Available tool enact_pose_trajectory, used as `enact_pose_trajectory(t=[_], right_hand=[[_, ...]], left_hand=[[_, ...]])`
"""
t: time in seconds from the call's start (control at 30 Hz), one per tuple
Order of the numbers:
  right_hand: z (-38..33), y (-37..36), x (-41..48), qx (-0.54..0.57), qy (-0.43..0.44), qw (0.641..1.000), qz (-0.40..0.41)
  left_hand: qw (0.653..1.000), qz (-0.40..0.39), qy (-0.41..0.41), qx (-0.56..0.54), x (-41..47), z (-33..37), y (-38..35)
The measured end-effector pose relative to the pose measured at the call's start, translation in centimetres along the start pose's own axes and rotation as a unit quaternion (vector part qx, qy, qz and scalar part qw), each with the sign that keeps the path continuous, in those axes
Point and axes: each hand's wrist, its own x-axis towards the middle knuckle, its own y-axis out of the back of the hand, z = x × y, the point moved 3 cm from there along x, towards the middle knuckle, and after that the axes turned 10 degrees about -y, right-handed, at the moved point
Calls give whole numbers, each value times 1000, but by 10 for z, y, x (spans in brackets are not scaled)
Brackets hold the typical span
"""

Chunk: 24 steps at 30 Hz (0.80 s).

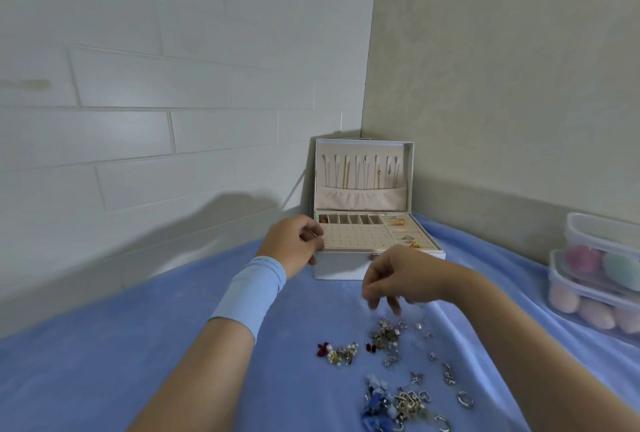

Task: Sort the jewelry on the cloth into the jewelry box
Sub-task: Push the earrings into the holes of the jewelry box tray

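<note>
Jewelry, nearest: blue flower pieces (377, 400) and a gold openwork piece (410, 404) lie touching on the blue cloth (138, 345), with silver rings (464, 398) just to their right.
Jewelry, middle: a pearl and red cluster (337, 352) lies apart to the left. A gold and silver heap (386, 336) lies right of it, with small silver bits scattered near.
Right hand: the right hand (398, 279) hangs over the heap with its fingers curled downward. They are blurred, so I cannot tell if they pinch anything.
Left hand: the left hand (294, 246), with a pale blue wristband (249, 293) below it, is at the box's front left corner. Its fingers curl over the rim and the thumb lies on the front wall. Whether it holds a piece is unclear.
Box: the white jewelry box (346, 267) stands open on the cloth in the wall corner, lid upright.
Box tray: there is a dotted earring panel (356, 236). Behind it is a row of small slots, the leftmost holding a reddish piece (323, 220). The compartments on the right hold gold pieces (412, 241).
Box lid: thin chains (346, 172) hang from hooks above a gathered pocket.
Side tubs: two clear plastic tubs (571, 288) are stacked far right. The upper one holds pink and mint egg shapes, the lower one pale pink ones.
</note>
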Motion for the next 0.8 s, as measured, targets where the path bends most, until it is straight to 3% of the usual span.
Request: enact_pose_trajectory(t=[0.27,0.43,0.8], right_hand=[[-34,30,41,160,19,978,136],[-40,34,70,120,15,975,187],[-26,21,89,65,26,977,202]], left_hand=[[999,47,-6,-8,2,-1,7],[999,35,-7,22,15,-2,10],[997,43,-10,65,26,-19,2]])
